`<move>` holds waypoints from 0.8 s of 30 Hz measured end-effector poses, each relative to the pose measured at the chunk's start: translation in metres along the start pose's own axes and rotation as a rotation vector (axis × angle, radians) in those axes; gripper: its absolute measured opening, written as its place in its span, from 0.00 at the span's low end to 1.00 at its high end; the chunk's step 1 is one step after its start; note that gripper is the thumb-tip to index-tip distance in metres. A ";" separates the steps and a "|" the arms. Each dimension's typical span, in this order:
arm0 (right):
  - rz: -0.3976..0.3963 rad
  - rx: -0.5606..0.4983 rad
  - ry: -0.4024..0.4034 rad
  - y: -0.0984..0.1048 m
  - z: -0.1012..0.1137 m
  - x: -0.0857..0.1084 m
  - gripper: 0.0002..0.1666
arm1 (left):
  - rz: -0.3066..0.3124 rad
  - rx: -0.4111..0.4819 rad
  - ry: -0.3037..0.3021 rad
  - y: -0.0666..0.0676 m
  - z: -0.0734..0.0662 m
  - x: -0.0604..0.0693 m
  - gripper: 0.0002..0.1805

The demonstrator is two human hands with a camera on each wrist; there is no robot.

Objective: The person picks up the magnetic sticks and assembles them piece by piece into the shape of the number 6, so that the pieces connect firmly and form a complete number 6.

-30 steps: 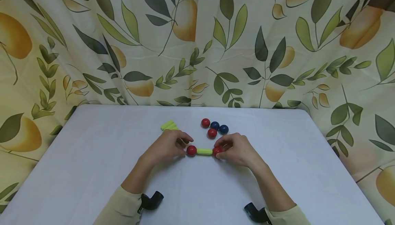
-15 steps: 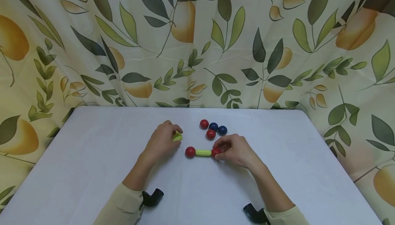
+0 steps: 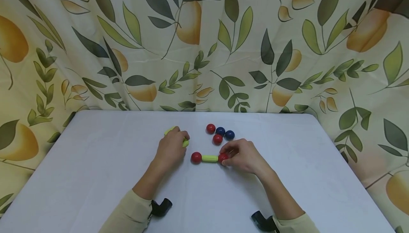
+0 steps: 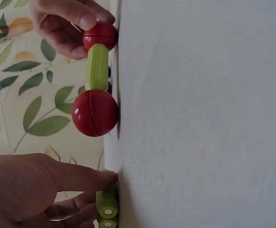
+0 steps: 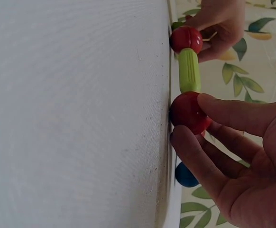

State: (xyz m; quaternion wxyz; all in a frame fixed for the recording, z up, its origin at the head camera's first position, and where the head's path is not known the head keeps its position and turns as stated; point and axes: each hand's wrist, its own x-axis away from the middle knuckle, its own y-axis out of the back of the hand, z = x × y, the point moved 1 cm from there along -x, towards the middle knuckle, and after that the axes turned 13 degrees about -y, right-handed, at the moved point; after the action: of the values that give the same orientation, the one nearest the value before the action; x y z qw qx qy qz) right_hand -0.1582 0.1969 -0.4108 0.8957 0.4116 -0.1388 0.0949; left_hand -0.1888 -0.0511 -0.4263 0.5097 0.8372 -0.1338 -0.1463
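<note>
A green rod (image 3: 210,158) lies on the table joined to a red ball (image 3: 196,157) at its left end and another red ball (image 5: 189,112) at its right end. My right hand (image 3: 244,156) pinches the right-hand ball between thumb and fingers. To the left of this piece, my left hand (image 3: 171,147) is over the loose green rods (image 3: 169,130), its fingers curled round one of them (image 4: 107,200). The left wrist view shows the thumb along that rod, with a second rod end (image 4: 108,222) beside it. The hand hides much of these rods.
Behind the joined piece, two red balls (image 3: 210,128) (image 3: 217,139) and two blue balls (image 3: 220,131) (image 3: 229,135) sit close together on the white table (image 3: 271,133). A patterned curtain (image 3: 211,48) hangs beyond the table's far edge.
My left hand has moved from beside the left red ball over to the green rods at its left, and grips one. My right hand has stayed at the right red ball.
</note>
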 end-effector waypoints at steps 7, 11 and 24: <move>-0.004 0.007 -0.010 -0.001 0.001 0.001 0.15 | 0.029 -0.008 0.011 -0.002 0.000 0.000 0.16; -0.008 0.015 -0.014 0.000 0.002 0.001 0.15 | 0.028 -0.010 0.014 -0.001 -0.002 0.000 0.15; 0.001 0.003 0.002 0.000 0.001 -0.001 0.15 | -0.034 0.052 0.034 0.007 -0.001 0.006 0.13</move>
State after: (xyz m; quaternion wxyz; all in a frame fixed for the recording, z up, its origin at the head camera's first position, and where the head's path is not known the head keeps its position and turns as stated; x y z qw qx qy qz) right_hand -0.1591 0.1963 -0.4103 0.8952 0.4127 -0.1379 0.0959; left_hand -0.1832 -0.0560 -0.4199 0.4876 0.8545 -0.1147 -0.1374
